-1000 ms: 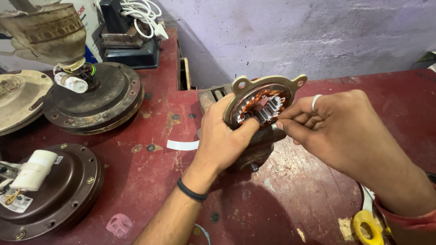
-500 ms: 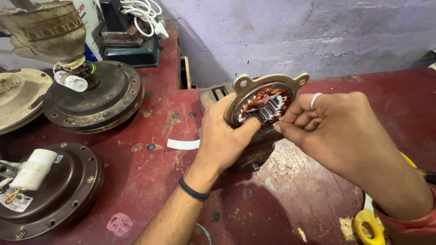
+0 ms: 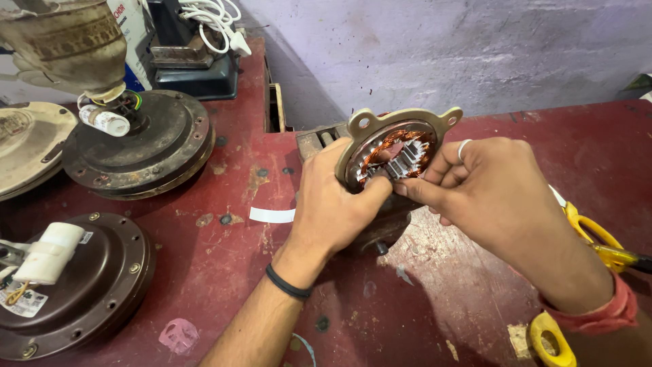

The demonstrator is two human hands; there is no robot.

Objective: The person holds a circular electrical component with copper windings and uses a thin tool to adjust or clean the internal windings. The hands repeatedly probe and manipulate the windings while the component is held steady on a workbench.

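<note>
**Both hands closed in on the tilted motor stator**

The red bench (image 3: pixel 224 272) carries two dark ceiling-fan motor housings out at nine o'clock, one with a white capacitor on it (image 3: pixel 102 285) and a grimier one (image 3: pixel 142 153) behind it. Yellow-handled scissors (image 3: pixel 598 241) lie at three o'clock.

At the centre stands the motor stator (image 3: pixel 397 146), a round metal frame with mounting ears and copper windings, tipped up on edge so its open face looks toward the person.

The left hand (image 3: pixel 336 204) sits at seven o'clock of the stator, fingers wrapped round its lower rim and thumb pressed on the front. The right hand (image 3: pixel 489 194) comes in from four o'clock, forefinger and thumb pressed together at the toothed steel core; whether they pinch a wire I cannot tell. Both hands touch it.
</note>
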